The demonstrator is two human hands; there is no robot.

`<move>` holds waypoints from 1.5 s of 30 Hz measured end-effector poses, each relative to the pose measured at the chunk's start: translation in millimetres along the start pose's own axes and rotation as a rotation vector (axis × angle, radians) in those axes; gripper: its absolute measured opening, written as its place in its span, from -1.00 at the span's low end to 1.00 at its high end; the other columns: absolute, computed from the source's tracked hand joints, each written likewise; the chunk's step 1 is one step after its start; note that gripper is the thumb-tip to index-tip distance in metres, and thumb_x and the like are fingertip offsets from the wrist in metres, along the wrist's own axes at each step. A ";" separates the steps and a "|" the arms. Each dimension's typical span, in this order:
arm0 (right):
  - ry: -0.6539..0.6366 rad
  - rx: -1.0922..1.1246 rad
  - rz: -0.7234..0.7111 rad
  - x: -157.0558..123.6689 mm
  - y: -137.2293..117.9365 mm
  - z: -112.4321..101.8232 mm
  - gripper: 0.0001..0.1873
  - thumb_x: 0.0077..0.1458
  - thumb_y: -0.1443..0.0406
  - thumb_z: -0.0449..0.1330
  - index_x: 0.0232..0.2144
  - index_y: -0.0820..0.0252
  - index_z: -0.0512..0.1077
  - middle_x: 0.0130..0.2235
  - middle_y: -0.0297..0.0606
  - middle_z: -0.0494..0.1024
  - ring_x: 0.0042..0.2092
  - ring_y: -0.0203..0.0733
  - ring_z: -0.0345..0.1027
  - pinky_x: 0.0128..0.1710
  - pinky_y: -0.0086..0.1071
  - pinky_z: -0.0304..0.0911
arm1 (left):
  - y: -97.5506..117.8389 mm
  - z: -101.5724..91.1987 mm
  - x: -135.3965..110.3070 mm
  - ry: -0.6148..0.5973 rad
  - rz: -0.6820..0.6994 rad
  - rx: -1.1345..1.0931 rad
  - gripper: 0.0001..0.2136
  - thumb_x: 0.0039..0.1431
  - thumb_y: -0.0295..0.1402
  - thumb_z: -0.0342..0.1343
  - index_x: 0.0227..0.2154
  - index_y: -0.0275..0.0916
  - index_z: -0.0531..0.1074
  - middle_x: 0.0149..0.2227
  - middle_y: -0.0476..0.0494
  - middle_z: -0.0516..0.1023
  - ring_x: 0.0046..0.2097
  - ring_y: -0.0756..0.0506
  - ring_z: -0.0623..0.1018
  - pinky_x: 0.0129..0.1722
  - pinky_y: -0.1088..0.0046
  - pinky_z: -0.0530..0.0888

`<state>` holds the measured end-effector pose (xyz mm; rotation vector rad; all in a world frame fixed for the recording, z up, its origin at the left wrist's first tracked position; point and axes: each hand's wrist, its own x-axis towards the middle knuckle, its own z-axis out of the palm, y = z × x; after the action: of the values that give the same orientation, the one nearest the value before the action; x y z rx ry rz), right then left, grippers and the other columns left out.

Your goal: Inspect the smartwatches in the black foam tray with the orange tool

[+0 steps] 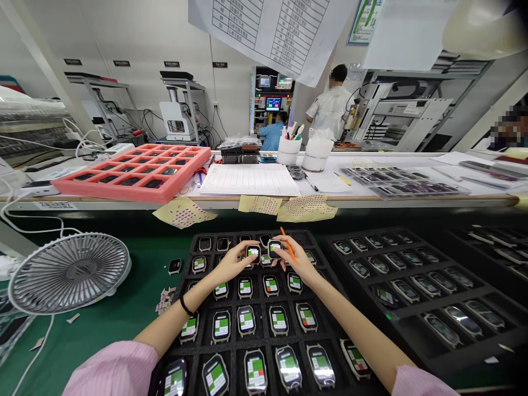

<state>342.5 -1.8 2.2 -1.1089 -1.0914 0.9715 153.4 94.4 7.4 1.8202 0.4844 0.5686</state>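
Note:
My left hand [236, 262] is closed on a smartwatch body [253, 253] without a strap, its screen lit green and white. Beside it, my right hand [297, 260] grips a second smartwatch body [274, 248], also lit. An orange pen-like stick [288, 245] is tucked between the right fingers. Both hands are over the far rows of a black foam tray [233, 347], whose compartments hold many more watch bodies. Most of their screens show green and white blocks, a few with red. My forearms hide some compartments.
A grey fan [70, 272] and a lone watch body [175, 267] lie left on the green table. More black trays [396, 313] of watches stand right. On the shelf are a pink foam tray [165, 190], paper sheets [249, 180] and white pen pots [289, 151]. People work behind.

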 end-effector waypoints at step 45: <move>-0.032 -0.008 0.005 -0.1 -1.1 -0.5 -0.50 -0.14 0.26 0.36 -0.14 0.08 0.25 -0.29 -0.34 0.41 -0.47 -0.30 0.41 -0.71 -0.54 0.15 | -1.3 -0.5 0.2 0.010 0.008 -0.035 -0.62 0.18 -0.17 0.04 0.00 -0.24 0.32 -0.04 -0.21 0.45 -0.14 -0.10 0.50 -0.13 0.33 0.46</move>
<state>343.1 -2.1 3.2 -1.1064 -1.1195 0.9927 153.2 95.2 6.3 1.7870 0.4713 0.5891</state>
